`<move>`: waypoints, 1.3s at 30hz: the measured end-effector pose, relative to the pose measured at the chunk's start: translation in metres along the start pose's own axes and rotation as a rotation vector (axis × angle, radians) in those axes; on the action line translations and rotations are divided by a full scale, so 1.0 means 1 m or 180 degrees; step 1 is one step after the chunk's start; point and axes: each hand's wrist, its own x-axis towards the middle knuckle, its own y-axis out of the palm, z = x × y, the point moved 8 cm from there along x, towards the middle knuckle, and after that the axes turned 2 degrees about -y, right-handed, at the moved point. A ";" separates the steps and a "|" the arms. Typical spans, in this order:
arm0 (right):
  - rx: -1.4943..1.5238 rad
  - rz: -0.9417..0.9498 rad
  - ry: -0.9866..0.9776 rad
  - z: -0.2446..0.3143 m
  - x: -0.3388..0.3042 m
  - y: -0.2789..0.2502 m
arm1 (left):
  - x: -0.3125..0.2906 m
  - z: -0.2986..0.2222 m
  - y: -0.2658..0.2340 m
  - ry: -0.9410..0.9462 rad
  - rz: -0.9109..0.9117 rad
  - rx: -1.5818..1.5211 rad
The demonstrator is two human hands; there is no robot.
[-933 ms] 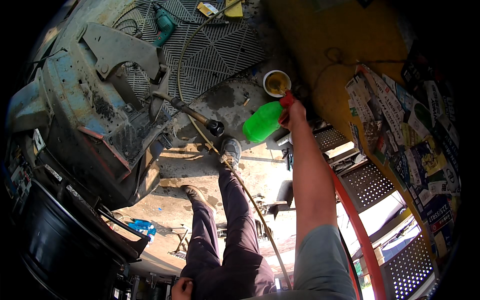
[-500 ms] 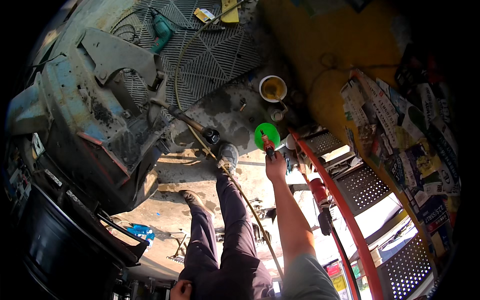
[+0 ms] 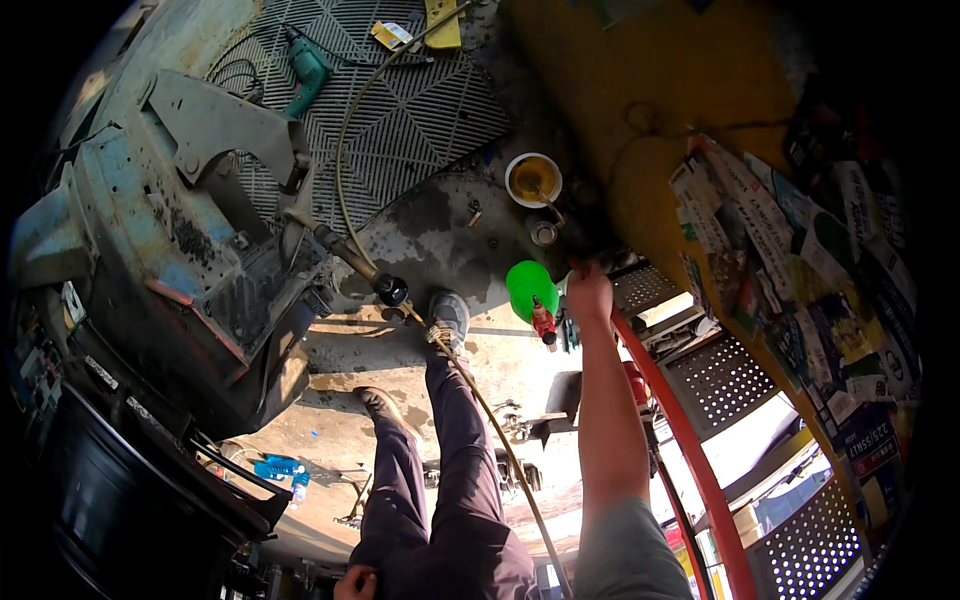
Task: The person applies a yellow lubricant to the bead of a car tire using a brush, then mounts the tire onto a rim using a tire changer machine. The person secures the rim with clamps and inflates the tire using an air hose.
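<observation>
Beside the green bottle [image 3: 530, 288], right hand [image 3: 588, 293] reaches.

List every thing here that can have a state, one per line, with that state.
right hand: open, reaching toward the rack, holding nothing
left hand: resting on the thigh, grip unclear
green spray bottle: set down, upright, beside the right hand
white cup: upright, open, yellowish inside
teal drill: lying on the grid mat
hose: slack, curving across the floor

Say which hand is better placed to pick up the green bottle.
Likely the right hand: its arm is stretched out, and it sits right beside the green bottle. The left hand rests back on the thigh.
</observation>
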 end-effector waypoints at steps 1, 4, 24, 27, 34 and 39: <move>-0.0091 -0.0122 -0.0029 0.011 0.026 -0.001 | 0.003 0.002 -0.001 -0.0006 -0.0006 0.0028; -0.0314 -0.0355 -0.0043 0.042 0.088 0.016 | 0.013 0.019 0.001 -0.0030 -0.0063 0.0005; -0.1568 0.0259 -0.0662 0.124 0.147 0.037 | -0.002 -0.025 -0.006 -0.0570 0.0137 0.0339; -0.1396 0.0203 -0.0475 0.112 0.142 0.043 | -0.001 -0.033 -0.006 -0.0427 0.0133 0.0368; -0.1116 0.0015 -0.0493 0.128 0.147 0.027 | -0.010 0.008 0.000 -0.0454 -0.0025 0.0158; -0.1099 0.0245 -0.0154 0.112 0.128 0.040 | -0.021 -0.018 -0.016 -0.0859 0.0130 0.0415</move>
